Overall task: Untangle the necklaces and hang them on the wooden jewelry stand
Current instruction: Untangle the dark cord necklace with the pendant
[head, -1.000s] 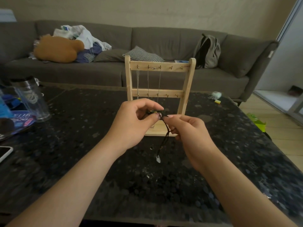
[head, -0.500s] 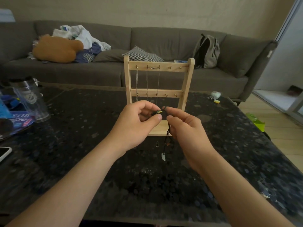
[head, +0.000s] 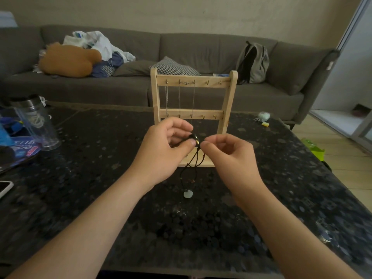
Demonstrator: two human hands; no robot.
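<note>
Necklace (head: 189, 162): one, black cord, held up before the single wooden stand (head: 229, 101) | left hand (head: 167, 152): thumb and forefinger pinch its clasp end | right hand (head: 228, 156): curled fingertips pinch the cord alongside | pendant (head: 188, 194): one, pale, low over table (head: 80, 178) | chains (head: 179, 97): three strands on top rail.

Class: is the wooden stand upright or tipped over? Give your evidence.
Upright. The stand sits with its base flat on the table, its posts rise vertically, and chains hang straight down from its top hooks.
</note>
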